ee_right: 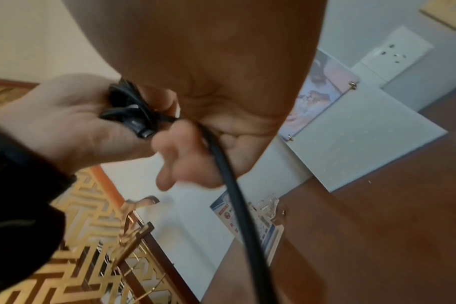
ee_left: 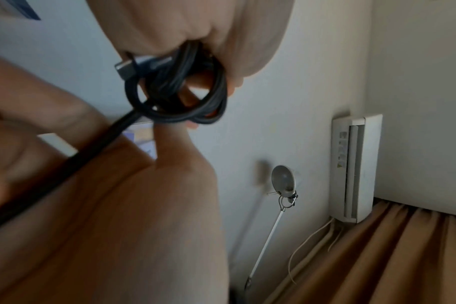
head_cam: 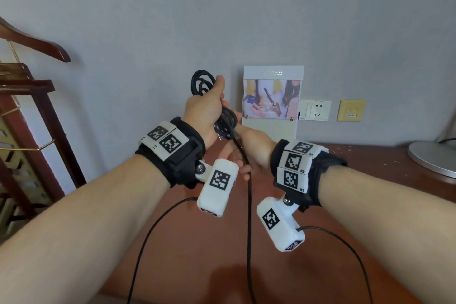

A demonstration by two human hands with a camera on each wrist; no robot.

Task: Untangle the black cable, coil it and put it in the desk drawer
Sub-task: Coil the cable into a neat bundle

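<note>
My left hand (head_cam: pixel 204 109) is raised above the desk and grips a small coil of the black cable (head_cam: pixel 225 118). Loops stick out above and below the fist. In the left wrist view the coil (ee_left: pixel 175 90) sits under the curled fingers, with a metal plug (ee_left: pixel 128 67) poking out beside it. Just below, my right hand (head_cam: pixel 256 150) has its fingers curled round the loose strand (head_cam: pixel 249 217), which hangs straight down past the desk's front edge. The right wrist view shows that strand (ee_right: pixel 234 195) running through the right palm (ee_right: pixel 221 102). No drawer is in view.
The red-brown desk (head_cam: pixel 345 168) runs to the wall. A sign stand (head_cam: pixel 272 101) leans at the back, with wall sockets (head_cam: pixel 318 110) to its right. A round lamp base (head_cam: pixel 434 158) sits far right. A wooden rack with a hanger (head_cam: pixel 37 96) stands left.
</note>
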